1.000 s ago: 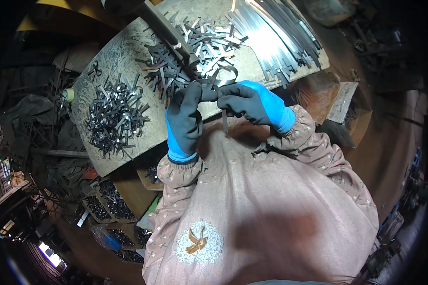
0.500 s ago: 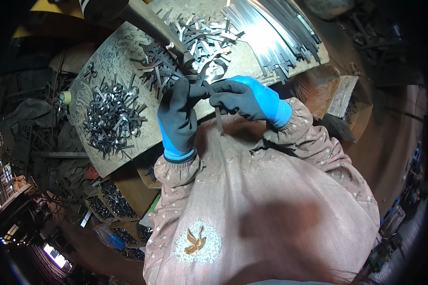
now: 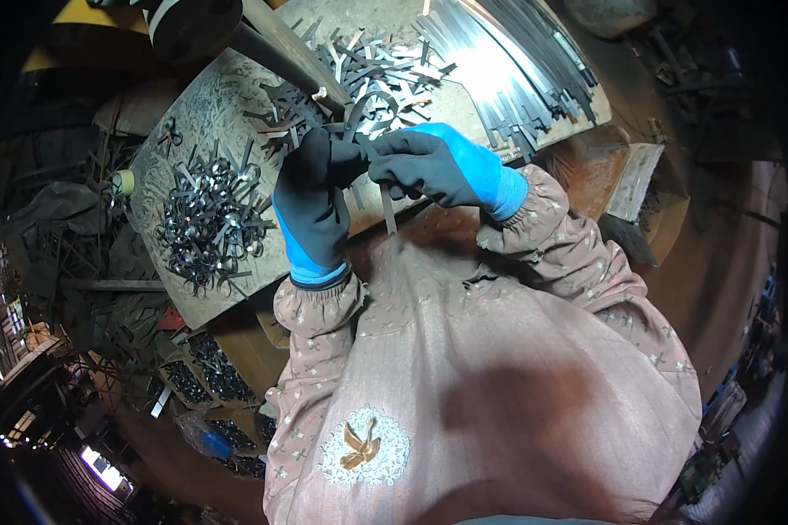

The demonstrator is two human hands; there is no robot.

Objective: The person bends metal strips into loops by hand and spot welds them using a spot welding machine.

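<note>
My two hands, in dark-palmed blue work gloves, meet at the table's near edge, below the end of a slanting metal bar (image 3: 284, 57). Between them is a thin dark metal strip (image 3: 389, 210); its straight tail hangs below my right fingers. A curved loop of strip (image 3: 359, 109) rises just beyond the fingertips; whether it belongs to the same piece is hidden. My left hand (image 3: 315, 201) is closed, thumb and fingers pinching at the strip. My right hand (image 3: 433, 166) is closed round it too, its fingers curled under. The gloves cover the gripped part.
On the table (image 3: 245, 293), a pile of curled strips (image 3: 210, 219) lies at left and short straight pieces (image 3: 376, 70) at the back. Long strips (image 3: 525, 79) lie at far right. Boxes of metal parts (image 3: 210, 367) stand below left; a carton (image 3: 665, 219) stands at right.
Both hands, with the strip between them, have shifted slightly left and away from my body. Their grip looks the same.
</note>
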